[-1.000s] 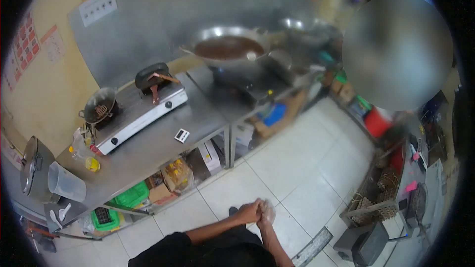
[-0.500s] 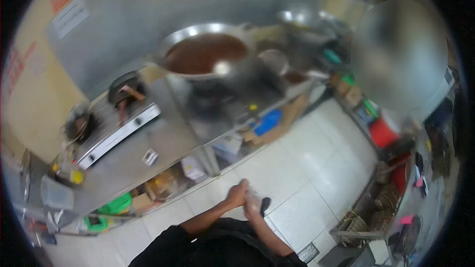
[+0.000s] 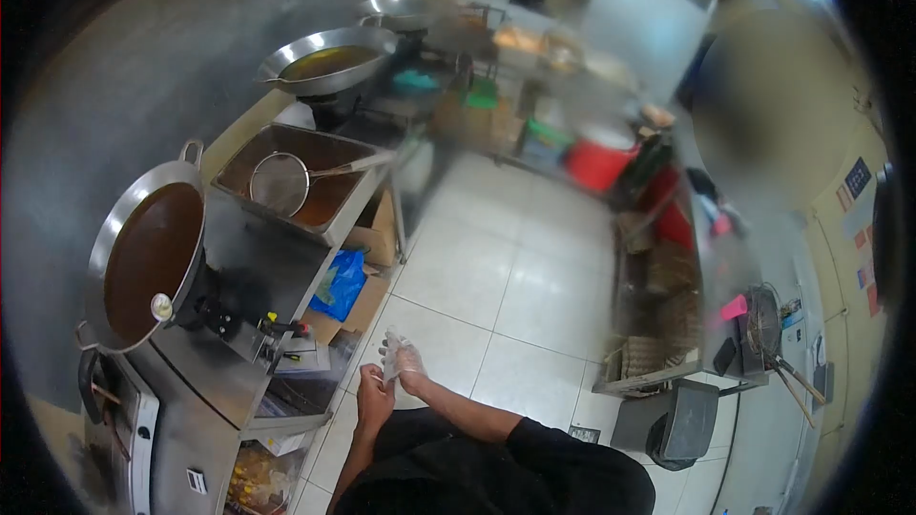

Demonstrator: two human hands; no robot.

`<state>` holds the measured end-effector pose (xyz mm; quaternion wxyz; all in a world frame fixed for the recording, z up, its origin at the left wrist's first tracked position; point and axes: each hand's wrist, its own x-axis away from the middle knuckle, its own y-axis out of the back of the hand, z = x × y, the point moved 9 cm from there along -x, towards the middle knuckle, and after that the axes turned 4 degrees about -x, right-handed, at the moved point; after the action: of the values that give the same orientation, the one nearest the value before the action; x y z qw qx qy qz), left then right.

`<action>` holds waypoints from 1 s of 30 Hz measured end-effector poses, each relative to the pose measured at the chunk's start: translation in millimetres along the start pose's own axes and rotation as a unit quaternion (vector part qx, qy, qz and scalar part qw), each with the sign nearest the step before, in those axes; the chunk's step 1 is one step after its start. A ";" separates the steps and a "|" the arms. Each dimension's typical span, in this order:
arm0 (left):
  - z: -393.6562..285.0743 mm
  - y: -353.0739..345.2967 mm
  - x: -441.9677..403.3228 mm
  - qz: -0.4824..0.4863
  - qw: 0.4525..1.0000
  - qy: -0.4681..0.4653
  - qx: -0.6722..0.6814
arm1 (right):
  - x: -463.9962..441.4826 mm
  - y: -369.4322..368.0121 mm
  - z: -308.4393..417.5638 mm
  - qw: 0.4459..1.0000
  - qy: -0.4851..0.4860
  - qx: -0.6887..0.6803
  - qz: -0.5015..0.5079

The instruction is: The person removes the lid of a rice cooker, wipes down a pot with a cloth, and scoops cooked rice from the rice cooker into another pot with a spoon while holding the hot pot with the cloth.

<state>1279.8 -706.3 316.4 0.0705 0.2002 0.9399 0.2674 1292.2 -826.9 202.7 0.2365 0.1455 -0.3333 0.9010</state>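
Observation:
My right hand [image 3: 408,362] wears a clear, loose plastic glove [image 3: 393,343]. Its fingers look stretched out inside the film, pointing away from me, and it holds nothing. Right beside it, my bare left hand [image 3: 374,391] pinches the glove near its lower edge. Both hands are low in front of my body, above the tiled floor. To their left is the steel counter [image 3: 253,291], and neither hand touches it.
A large wok of brown liquid [image 3: 153,248] sits at left. Beyond it, a mesh strainer [image 3: 280,183] rests over a steel basin [image 3: 324,219]; another wok [image 3: 329,62] stands farther back. At right are a bin [image 3: 687,424] and fry strainers [image 3: 763,324]. White tiled floor [image 3: 496,277] runs between.
My view has swung right, bringing the aisle and right-hand counter into sight. My hands, earlier clasped together, are now partly apart, with the gloved fingers extended.

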 end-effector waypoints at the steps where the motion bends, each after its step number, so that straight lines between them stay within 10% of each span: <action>1: 6.6 -9.9 -3.5 0.043 0.999 -0.025 0.014 | -23.9 8.3 -0.3 1.000 0.016 0.025 0.004; 8: 89.1 32.9 -17.3 -0.004 0.986 0.118 0.121 | -89.6 -20.5 103.5 0.955 0.182 0.136 0.190; 10: 127.8 54.1 -16.9 -0.099 0.974 0.154 0.134 | -118.9 -26.1 143.2 0.988 0.096 0.104 0.064; 21: 245.2 148.1 -42.9 -0.365 0.789 0.372 0.324 | -251.7 -214.7 333.7 0.860 0.297 0.375 0.177; 23: 239.0 149.9 -56.0 -0.370 0.798 0.349 0.323 | -250.6 -274.3 345.1 0.587 0.429 0.675 0.125; 30: 244.6 148.2 -59.0 -0.466 0.755 0.336 0.315 | -363.3 -269.0 309.9 0.325 0.340 0.858 0.206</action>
<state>1442.3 -499.5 189.4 -0.2009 -0.3547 0.9112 -0.0598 1772.7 -974.8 421.2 -0.1198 -0.1246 0.7155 0.6769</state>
